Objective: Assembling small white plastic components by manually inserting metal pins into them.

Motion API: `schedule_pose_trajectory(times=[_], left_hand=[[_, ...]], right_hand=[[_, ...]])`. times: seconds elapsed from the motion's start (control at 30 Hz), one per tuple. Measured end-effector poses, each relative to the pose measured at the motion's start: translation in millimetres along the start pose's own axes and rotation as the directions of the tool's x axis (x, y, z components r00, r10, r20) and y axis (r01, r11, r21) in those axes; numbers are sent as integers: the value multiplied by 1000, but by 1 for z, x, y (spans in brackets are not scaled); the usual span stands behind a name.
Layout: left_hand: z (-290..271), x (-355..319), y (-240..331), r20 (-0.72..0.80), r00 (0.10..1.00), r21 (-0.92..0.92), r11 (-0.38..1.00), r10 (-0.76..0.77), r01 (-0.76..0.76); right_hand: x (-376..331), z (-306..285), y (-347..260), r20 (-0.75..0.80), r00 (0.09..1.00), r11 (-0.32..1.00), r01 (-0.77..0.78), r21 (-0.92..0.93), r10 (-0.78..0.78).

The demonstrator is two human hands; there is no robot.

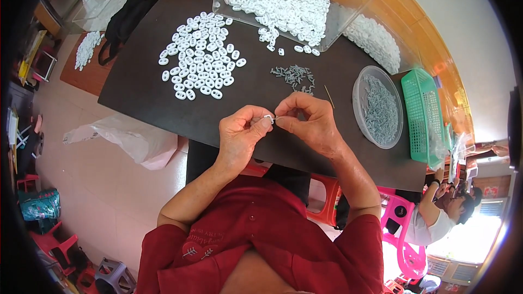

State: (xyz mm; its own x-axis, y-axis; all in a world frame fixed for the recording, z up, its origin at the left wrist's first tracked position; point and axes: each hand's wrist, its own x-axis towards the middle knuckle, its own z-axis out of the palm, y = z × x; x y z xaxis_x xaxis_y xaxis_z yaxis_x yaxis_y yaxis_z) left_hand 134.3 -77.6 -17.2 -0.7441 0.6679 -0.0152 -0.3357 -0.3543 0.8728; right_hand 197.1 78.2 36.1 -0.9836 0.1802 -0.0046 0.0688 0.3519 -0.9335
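Note:
My left hand (pixel 237 135) pinches a small white plastic piece (pixel 268 117) between thumb and fingertips, above the near edge of the dark table. Its fingertips almost meet those of my right hand (pixel 311 126), which is closed in a pinch at the piece's right side. Something thin and small shows there, too fine to name. Just beyond my hands lies a loose heap of small grey screw-like pieces (pixel 295 76). A thin yellowish stick (pixel 329 96) rests to the right of that heap. Many white oval pieces with two holes (pixel 202 60) are spread at the far left.
A clear bin (pixel 348 19) of white pieces stands at the back. On the right are a round tub (pixel 356 110) of grey pieces and a green basket (pixel 418 117). A plastic bag (pixel 133 139) hangs near the left edge. Another person (pixel 436 212) sits at far right.

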Motion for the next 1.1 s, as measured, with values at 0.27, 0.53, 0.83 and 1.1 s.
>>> schedule_pose_trajectory(times=[0.27, 0.53, 0.83, 1.1], left_hand=[[1, 1, 0, -33, 999, -1, 1000, 3, -3], [-2, 1, -1, -20, 1000, 18, 1000, 6, -5], [-1, -2, -10, -70, 984, 286, 949, 162, -136], [-4, -3, -3, -73, 989, 227, 967, 131, -111]], right_hand=[[3, 0, -1, 3, 1000, 999, -6, -43, 6], [4, 2, 0, 15, 1000, 999, -25, -31, 25], [3, 9, 0, -5, 1000, 998, -16, -63, 16], [3, 16, 5, -63, 998, 999, 17, -30, -18]])
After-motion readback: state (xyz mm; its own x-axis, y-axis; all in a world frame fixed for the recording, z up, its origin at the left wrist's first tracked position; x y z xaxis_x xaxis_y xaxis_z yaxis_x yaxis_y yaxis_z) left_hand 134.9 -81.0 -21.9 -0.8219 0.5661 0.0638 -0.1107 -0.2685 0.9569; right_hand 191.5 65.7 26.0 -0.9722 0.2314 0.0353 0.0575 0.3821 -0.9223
